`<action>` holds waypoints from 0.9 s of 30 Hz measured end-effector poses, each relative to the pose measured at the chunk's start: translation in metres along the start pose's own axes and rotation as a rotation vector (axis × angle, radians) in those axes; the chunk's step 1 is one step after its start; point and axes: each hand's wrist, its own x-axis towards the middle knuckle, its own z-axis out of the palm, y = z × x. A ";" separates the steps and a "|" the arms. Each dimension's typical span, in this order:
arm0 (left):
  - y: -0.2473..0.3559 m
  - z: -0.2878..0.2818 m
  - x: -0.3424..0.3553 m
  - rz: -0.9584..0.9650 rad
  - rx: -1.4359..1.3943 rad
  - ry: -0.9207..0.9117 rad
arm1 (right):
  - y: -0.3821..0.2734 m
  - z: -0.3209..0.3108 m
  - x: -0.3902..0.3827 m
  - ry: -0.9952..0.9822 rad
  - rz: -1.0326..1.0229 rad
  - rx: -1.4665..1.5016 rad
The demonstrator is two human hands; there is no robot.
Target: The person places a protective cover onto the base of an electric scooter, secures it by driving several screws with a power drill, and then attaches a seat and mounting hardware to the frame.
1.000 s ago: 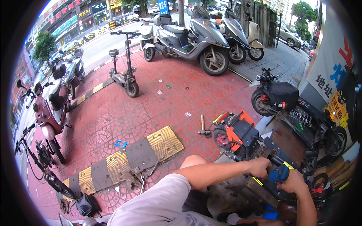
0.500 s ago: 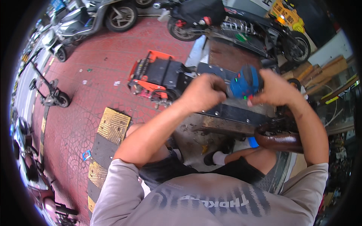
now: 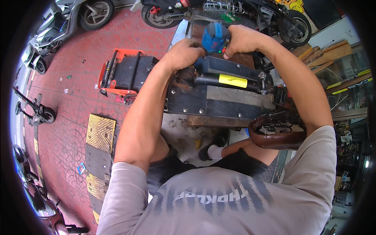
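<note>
My right hand (image 3: 239, 41) is wrapped round the handle of a blue cordless driver (image 3: 214, 38), whose small green and red lights show. At its front end my left hand (image 3: 183, 55) has its fingers pinched together; whatever lies between them is hidden. Both hands are above the far edge of a black riveted deck plate (image 3: 186, 98), apparently part of an electric scooter. A black tube (image 3: 209, 78) with a yellow label lies along the deck.
An orange frame with a black box (image 3: 143, 70) adjoins the deck on the left. A brown padded ring (image 3: 274, 141) sits at the near right. A motorcycle (image 3: 270, 19) stands behind, with wooden boards (image 3: 329, 55) at right. A yellow-and-black ramp (image 3: 100, 133) lies on the red paving.
Both hands and the driver have moved away from me and leftward, to the deck's far edge. The tube with the yellow label now shows uncovered. The whole view has shifted too.
</note>
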 end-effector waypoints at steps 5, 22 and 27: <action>-0.002 0.002 0.008 -0.030 -0.052 0.019 | 0.010 0.000 0.008 0.001 -0.006 0.038; -0.022 0.000 0.022 0.050 0.077 -0.061 | 0.027 0.002 0.026 0.062 -0.268 -0.258; -0.024 -0.004 0.020 -0.007 -0.014 -0.083 | 0.010 -0.016 0.027 -0.193 -0.368 -0.280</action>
